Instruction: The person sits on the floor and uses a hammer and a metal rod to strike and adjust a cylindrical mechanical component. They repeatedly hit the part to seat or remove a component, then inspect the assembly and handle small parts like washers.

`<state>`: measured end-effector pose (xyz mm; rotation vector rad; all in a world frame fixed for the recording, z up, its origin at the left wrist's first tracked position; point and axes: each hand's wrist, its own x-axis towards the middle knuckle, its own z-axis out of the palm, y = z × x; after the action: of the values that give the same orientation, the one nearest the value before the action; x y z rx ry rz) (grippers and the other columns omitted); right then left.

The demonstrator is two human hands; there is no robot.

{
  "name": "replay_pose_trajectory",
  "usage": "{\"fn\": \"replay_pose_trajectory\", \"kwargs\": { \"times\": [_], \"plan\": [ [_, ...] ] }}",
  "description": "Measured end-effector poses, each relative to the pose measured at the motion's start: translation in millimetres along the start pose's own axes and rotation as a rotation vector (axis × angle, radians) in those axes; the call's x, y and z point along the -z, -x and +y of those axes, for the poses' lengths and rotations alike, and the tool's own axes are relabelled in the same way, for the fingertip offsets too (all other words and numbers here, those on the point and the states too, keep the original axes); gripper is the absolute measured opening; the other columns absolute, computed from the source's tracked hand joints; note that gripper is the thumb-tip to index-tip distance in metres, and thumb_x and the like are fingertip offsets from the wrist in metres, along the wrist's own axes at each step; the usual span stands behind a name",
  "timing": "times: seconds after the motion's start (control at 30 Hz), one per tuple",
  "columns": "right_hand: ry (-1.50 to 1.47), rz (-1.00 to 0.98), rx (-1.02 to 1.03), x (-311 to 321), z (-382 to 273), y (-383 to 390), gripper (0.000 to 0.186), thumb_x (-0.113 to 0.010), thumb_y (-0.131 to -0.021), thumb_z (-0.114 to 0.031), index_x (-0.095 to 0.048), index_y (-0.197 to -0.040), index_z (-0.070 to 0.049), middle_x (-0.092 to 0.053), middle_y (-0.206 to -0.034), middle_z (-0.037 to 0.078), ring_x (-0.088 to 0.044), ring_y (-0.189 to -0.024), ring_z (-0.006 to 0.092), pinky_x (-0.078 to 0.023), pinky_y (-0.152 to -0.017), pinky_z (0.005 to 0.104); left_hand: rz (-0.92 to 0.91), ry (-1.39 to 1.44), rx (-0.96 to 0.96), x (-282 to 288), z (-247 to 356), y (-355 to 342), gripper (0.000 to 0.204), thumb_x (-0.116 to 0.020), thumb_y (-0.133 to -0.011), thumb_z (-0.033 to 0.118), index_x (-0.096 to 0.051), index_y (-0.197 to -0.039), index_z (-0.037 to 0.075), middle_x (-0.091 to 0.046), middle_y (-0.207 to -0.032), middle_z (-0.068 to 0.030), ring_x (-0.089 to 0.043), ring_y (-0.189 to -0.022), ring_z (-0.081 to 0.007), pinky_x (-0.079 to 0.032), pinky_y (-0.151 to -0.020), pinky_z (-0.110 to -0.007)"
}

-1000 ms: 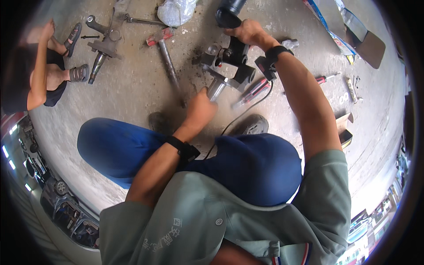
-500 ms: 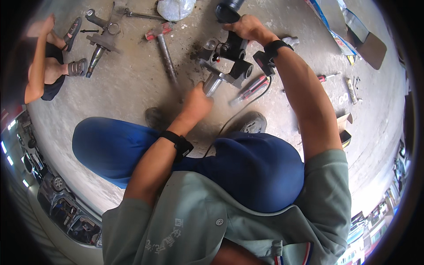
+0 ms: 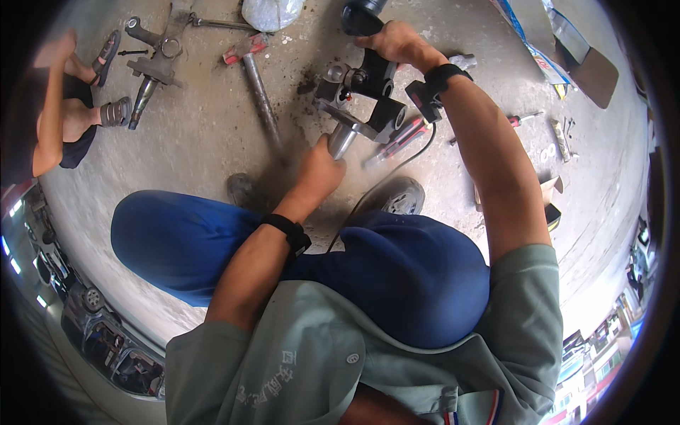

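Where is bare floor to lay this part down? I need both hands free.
Bare concrete lies left of the hammer, toward the second metal part. Crowded around the left hand, right hand, power tool and screwdrivers.

Head camera looks steeply down (fisheye) at concrete floor point(image 3: 212, 134)

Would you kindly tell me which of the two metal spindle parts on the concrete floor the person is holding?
The near one: left hand grips its shiny stub, right hand its top. The other lies untouched at the far left.
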<state>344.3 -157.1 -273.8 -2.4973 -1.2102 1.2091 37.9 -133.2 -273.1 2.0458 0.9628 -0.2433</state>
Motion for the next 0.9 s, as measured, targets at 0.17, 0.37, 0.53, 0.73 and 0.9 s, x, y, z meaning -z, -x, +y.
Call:
{"fn": "replay_pose_trajectory", "kwargs": {
  "times": [0.17, 0.37, 0.53, 0.73, 0.9],
  "plan": [
    [0.086, 0.001, 0.044, 2, 0, 0, 0.046, -0.041, -0.102, -0.017, -0.060, -0.136, -0.042, -0.072, -0.102, 0.009, -0.075, -0.081, 0.0254, -0.064, -0.070, 0.0320, -0.010, 0.013, 0.032, -2, -3, 0, 0.033, -0.066, -0.076, 0.007, -0.061, -0.107, -0.003, -0.068, -0.087, -0.0299, -0.068, -0.088, -0.0468, -0.055, -0.074, -0.046],
    [0.462, 0.217, 0.259, -18, 28, -12, 0.049, -0.041, -0.101, -0.016, -0.058, -0.138, -0.042, -0.073, -0.103, 0.009, -0.075, -0.086, 0.0249, -0.063, -0.077, 0.0320, 0.021, 0.007, 0.018, -10, 3, 3, 0.033, -0.066, -0.075, 0.008, -0.061, -0.106, -0.002, -0.068, -0.086, -0.0280, -0.068, -0.086, -0.0459, -0.054, -0.074, -0.046],
    [0.356, 0.120, 0.156, -12, 15, -8, 0.048, -0.043, -0.101, -0.017, -0.059, -0.137, -0.045, -0.072, -0.103, 0.007, -0.074, -0.089, 0.0253, -0.063, -0.077, 0.0323, -0.049, -0.034, 0.022, 3, 0, -1, 0.034, -0.066, -0.075, 0.007, -0.061, -0.107, -0.002, -0.068, -0.089, -0.0284, -0.068, -0.088, -0.0458, -0.054, -0.075, -0.046],
    [0.181, 0.078, 0.064, -6, 7, -1, 0.045, -0.040, -0.103, -0.020, -0.059, -0.136, -0.045, -0.073, -0.103, 0.006, -0.074, -0.089, 0.0256, -0.063, -0.080, 0.0337, 0.004, -0.017, 0.047, -5, 3, 4, 0.035, -0.067, -0.075, 0.007, -0.062, -0.108, -0.002, -0.068, -0.089, -0.0288, -0.068, -0.089, -0.0462, -0.055, -0.076, -0.047],
    [0.205, 0.058, 0.055, -1, 3, 4, 0.043, -0.039, -0.104, -0.024, -0.059, -0.136, -0.045, -0.072, -0.104, 0.007, -0.074, -0.089, 0.0254, -0.062, -0.081, 0.0350, -0.007, -0.059, 0.027, 0, 4, 3, 0.035, -0.066, -0.075, 0.007, -0.061, -0.108, -0.003, -0.068, -0.088, -0.0283, -0.068, -0.087, -0.0459, -0.055, -0.074, -0.046]
  ]
}}
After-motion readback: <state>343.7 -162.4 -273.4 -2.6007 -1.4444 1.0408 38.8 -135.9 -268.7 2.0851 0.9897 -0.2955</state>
